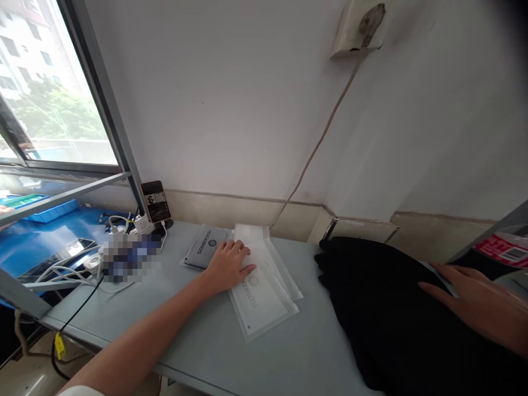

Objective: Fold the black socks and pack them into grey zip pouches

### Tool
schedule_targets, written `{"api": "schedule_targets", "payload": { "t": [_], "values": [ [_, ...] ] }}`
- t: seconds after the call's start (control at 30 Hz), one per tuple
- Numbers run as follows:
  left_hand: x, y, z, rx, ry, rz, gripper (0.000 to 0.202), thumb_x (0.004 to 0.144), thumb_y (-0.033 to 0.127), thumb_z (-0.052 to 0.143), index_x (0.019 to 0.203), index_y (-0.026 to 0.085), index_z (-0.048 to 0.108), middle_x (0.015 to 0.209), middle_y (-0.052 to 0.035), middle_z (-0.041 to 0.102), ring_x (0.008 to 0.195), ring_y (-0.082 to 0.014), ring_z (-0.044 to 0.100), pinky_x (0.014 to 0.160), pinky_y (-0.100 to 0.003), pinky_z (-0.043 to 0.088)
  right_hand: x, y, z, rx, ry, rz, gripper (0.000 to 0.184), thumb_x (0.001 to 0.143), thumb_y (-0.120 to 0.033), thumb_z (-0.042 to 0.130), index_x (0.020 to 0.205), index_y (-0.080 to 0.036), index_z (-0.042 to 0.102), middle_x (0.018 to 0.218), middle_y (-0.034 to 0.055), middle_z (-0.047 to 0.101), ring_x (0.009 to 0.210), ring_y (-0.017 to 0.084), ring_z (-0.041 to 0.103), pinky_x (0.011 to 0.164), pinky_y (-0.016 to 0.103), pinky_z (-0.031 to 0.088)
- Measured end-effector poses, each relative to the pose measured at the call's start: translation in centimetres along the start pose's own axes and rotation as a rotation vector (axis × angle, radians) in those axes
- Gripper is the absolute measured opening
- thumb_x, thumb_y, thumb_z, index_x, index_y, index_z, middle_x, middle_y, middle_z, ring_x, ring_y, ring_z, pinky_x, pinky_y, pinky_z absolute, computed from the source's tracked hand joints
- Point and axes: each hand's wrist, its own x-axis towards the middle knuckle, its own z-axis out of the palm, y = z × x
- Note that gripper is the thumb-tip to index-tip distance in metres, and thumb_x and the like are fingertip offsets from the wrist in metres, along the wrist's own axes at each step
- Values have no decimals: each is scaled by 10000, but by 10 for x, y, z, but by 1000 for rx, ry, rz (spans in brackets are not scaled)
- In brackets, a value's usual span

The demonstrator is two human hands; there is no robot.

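Observation:
My left hand (231, 265) lies over several flat zip bags, its thumb apart and its fingers loosely bent. Under its thumb side are the white translucent bags (264, 308), printed with a ROCKBROS logo. To the hand's left, a stack of bags with grey contents (210, 245) carries the same brand. On the right, my right hand (470, 297) rests on a heap of black cloth (383, 308), thumb and fingers spread and slightly blurred by motion. Some of its fingers are hidden.
A phone (155, 202) stands propped against the wall beside chargers and tangled white cables (70, 270). A blue table with a blue tray (53, 212) lies beyond the metal frame. A red-labelled package (503, 250) sits at far right. A cord (317, 143) hangs from the wall socket.

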Motion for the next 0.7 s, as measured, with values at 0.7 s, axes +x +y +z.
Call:
{"api": "schedule_targets", "payload": {
  "t": [0.7],
  "values": [
    [4, -7, 22, -296, 108, -312, 312, 1025, 317, 447, 1315, 239, 533, 1414, -120, 535, 1358, -331, 442, 1127, -546, 375, 44, -174, 207, 172, -113, 100, 758, 786, -343, 723, 1452, -205, 388, 1204, 97, 669, 1111, 292, 681, 935, 399, 522]
  ]
}}
